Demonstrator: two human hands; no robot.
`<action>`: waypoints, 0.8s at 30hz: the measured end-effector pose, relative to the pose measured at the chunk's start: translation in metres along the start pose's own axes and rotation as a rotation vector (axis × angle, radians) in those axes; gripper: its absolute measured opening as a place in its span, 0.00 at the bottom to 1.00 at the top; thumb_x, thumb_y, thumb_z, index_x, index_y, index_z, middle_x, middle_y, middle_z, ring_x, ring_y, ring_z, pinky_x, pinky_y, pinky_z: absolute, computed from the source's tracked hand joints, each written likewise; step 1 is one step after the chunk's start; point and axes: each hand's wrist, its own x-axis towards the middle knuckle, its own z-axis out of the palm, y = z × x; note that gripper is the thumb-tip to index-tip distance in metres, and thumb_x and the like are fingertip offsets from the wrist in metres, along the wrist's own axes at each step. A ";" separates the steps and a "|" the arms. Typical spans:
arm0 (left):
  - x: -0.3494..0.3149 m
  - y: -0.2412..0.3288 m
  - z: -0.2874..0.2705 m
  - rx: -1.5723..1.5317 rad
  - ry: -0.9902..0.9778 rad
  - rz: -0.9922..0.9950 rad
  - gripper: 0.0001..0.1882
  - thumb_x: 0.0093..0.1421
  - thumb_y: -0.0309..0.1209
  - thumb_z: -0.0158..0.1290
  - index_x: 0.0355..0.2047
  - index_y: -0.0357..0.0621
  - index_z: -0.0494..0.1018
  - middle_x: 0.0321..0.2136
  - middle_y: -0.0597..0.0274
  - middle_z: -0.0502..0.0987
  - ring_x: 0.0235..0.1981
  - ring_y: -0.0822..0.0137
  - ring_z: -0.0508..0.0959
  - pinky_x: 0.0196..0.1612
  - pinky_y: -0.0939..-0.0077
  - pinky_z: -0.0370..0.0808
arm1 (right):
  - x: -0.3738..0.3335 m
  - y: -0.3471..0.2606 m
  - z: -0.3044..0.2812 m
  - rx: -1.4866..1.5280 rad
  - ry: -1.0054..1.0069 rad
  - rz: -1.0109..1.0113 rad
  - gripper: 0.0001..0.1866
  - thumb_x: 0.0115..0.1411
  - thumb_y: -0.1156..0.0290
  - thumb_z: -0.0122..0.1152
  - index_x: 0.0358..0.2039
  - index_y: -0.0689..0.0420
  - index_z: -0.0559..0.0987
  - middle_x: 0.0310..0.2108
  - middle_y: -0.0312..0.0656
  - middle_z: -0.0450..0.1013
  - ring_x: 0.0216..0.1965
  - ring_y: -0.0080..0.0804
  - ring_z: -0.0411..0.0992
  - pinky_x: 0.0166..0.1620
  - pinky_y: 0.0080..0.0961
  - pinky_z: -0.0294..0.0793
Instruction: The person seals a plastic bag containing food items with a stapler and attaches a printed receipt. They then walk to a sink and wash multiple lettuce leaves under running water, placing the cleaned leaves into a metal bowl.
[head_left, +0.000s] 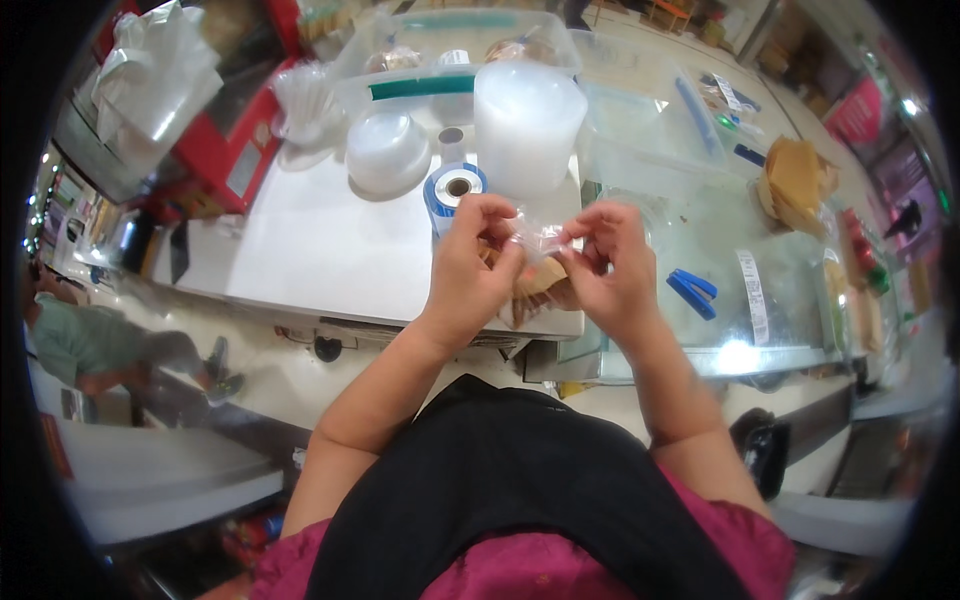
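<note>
Over the front edge of the white table, my left hand (470, 272) and my right hand (620, 268) face each other. Between them is a clear plastic bag (540, 238), its gathered top pinched by the fingertips of both hands. Something brown (546, 284) hangs inside the bag's lower part; its kind is hard to make out. Just beyond my left hand stands a blue-and-white roll of labels or tape (437, 187). Behind the bag rises a tall stack of translucent plastic containers (529, 130).
A stack of clear lids or bowls (388, 155) stands left of the roll. Farther back is a clear bin with green handles (422, 88). On the glass counter at right lie a blue stapler (693, 293), a paper slip (752, 297) and a brown paper bag (795, 188). A person (95, 335) is at far left.
</note>
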 end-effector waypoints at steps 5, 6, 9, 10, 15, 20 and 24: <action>0.007 -0.026 -0.011 -0.139 0.176 -0.066 0.06 0.57 0.19 0.47 0.37 0.38 0.67 0.30 0.67 0.70 0.32 0.77 0.70 0.39 0.82 0.70 | -0.072 0.013 0.015 -0.153 -0.334 -0.018 0.15 0.55 0.78 0.60 0.41 0.54 0.67 0.27 0.39 0.74 0.20 0.36 0.74 0.25 0.28 0.71; 0.008 -0.032 -0.014 -0.130 0.170 -0.077 0.08 0.56 0.17 0.44 0.36 0.37 0.67 0.30 0.66 0.71 0.32 0.76 0.71 0.39 0.82 0.70 | -0.078 0.019 0.014 -0.127 -0.304 0.043 0.15 0.55 0.77 0.61 0.42 0.54 0.67 0.27 0.39 0.74 0.20 0.37 0.73 0.25 0.29 0.71; 0.001 -0.030 -0.023 -0.081 0.042 -0.085 0.10 0.54 0.15 0.42 0.36 0.38 0.66 0.29 0.64 0.71 0.31 0.75 0.71 0.38 0.81 0.69 | -0.084 0.024 0.010 -0.104 -0.233 0.158 0.15 0.55 0.73 0.63 0.41 0.54 0.69 0.28 0.39 0.74 0.20 0.39 0.73 0.25 0.31 0.71; -0.001 -0.029 -0.027 -0.093 0.000 -0.086 0.09 0.54 0.16 0.42 0.35 0.39 0.65 0.28 0.65 0.71 0.30 0.75 0.71 0.37 0.81 0.70 | -0.079 0.016 0.008 -0.129 -0.224 0.152 0.14 0.54 0.72 0.63 0.40 0.54 0.70 0.27 0.39 0.74 0.20 0.40 0.72 0.25 0.31 0.70; 0.008 -0.017 -0.042 -0.434 -0.330 -0.417 0.10 0.51 0.20 0.42 0.35 0.42 0.64 0.24 0.66 0.71 0.28 0.76 0.70 0.32 0.81 0.68 | -0.065 0.025 0.014 -0.326 -0.105 -0.067 0.09 0.54 0.70 0.64 0.33 0.55 0.74 0.24 0.40 0.72 0.22 0.41 0.72 0.25 0.31 0.70; 0.011 0.001 -0.036 -0.579 -0.337 -0.505 0.15 0.61 0.29 0.50 0.45 0.42 0.60 0.28 0.59 0.74 0.30 0.71 0.73 0.34 0.79 0.70 | -0.064 0.015 0.021 -0.283 -0.114 -0.063 0.06 0.54 0.70 0.63 0.29 0.56 0.75 0.22 0.41 0.71 0.22 0.43 0.71 0.25 0.32 0.70; 0.010 0.007 -0.016 -0.879 -0.107 -0.551 0.24 0.59 0.24 0.53 0.54 0.42 0.57 0.41 0.44 0.74 0.40 0.60 0.77 0.44 0.71 0.75 | -0.074 0.016 0.032 -0.199 -0.066 -0.141 0.06 0.53 0.71 0.64 0.28 0.56 0.75 0.23 0.41 0.72 0.23 0.42 0.72 0.24 0.32 0.70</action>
